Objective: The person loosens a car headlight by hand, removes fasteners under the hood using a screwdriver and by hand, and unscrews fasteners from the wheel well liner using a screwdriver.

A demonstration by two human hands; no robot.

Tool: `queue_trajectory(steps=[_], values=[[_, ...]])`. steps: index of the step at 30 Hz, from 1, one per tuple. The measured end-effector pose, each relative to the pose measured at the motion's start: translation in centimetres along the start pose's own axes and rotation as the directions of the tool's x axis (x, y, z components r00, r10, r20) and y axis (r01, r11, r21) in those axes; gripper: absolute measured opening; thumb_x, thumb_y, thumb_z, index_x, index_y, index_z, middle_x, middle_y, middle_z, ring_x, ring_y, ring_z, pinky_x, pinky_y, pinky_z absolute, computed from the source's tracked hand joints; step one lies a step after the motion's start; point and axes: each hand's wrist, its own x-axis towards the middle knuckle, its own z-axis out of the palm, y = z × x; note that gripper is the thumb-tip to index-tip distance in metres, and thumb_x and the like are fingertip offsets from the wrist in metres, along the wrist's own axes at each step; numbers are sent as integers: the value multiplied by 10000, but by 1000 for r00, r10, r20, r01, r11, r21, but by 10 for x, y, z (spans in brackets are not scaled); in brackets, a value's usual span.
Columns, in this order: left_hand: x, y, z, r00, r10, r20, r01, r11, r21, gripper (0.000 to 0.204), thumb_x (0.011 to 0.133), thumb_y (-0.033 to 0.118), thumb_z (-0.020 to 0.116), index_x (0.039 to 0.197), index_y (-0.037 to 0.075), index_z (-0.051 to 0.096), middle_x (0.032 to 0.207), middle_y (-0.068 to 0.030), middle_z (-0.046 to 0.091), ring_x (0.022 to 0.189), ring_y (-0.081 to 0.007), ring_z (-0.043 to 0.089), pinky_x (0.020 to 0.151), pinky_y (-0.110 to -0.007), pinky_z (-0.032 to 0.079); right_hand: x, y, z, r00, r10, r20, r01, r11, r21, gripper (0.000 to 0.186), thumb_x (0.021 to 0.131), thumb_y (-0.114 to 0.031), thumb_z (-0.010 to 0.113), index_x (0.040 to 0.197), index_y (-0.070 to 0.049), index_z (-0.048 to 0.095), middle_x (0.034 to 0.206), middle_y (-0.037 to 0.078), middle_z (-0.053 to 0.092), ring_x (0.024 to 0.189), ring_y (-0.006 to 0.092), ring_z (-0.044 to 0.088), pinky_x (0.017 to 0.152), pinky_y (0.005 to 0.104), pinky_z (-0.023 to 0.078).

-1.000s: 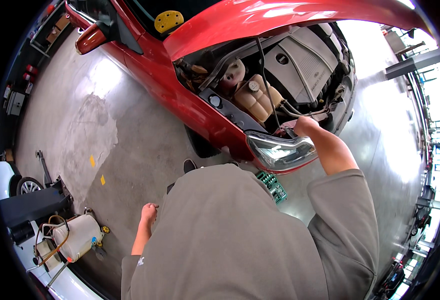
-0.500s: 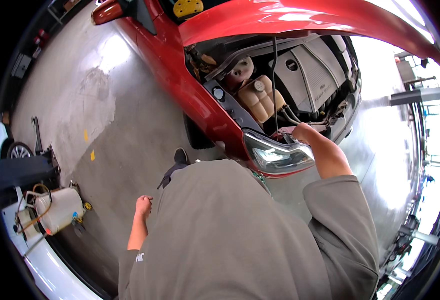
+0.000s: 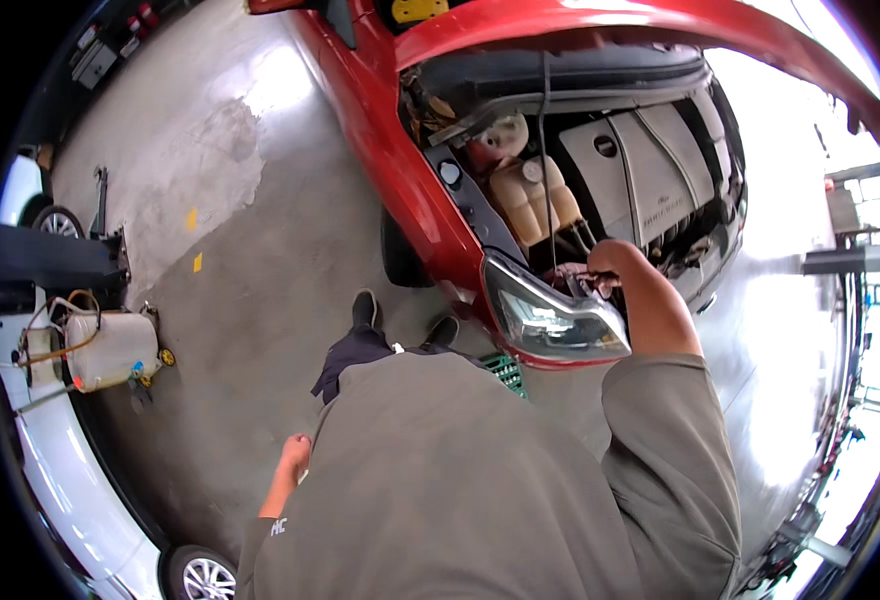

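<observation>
Left hand point(image 3: 298, 453) hangs by the hip, fingers curled, well apart from the red car; can't tell if it holds anything. Right hand point(image 3: 610, 262) is nearer the work, reaching behind the headlight point(image 3: 550, 315); grip hidden, can't tell if clamped. Headlight lies below and left of that hand, long axis slanting upper left to lower right. Coolant reservoir point(image 3: 532, 203) beyond. Green tool case point(image 3: 508, 374) on concrete floor point(image 3: 260, 330); wheeled white tank point(image 3: 112, 350) far left.
</observation>
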Motion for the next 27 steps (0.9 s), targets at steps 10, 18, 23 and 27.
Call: queue_trajectory(steps=[10,18,23,27], values=[[145,100,-146,975,216,61,-223,964,147,300,955,143,452,973,12,721,674,-70,619,526,-175,572,482,-351,458,-111,138,303,672,-118,-731,735,-5,678,201,944,-139,671,1105,-43,598,953,53,650,877,149,616,779,320,507],[134,229,-69,798,341,497,-456,881,128,252,997,150,435,1030,32,656,694,-12,560,532,-130,516,479,-308,438,-229,-30,887,807,377,454,-255,-471,845,152,841,-182,634,816,-37,599,696,98,562,581,251,549,533,438,451],[43,249,18,619,100,779,56,984,-171,134,965,115,505,1062,95,595,752,-9,536,636,-139,514,573,-316,472,-305,-119,1068,793,202,575,-244,-760,603,198,967,-216,596,868,-44,601,656,76,533,556,246,533,533,435,468],[-67,273,73,401,184,897,129,959,-254,232,1016,186,467,1143,92,636,948,-36,625,894,-206,633,852,-373,560,-328,-105,1105,770,196,607,-111,-896,430,117,953,-122,572,859,-53,579,703,79,547,603,235,548,548,403,489]])
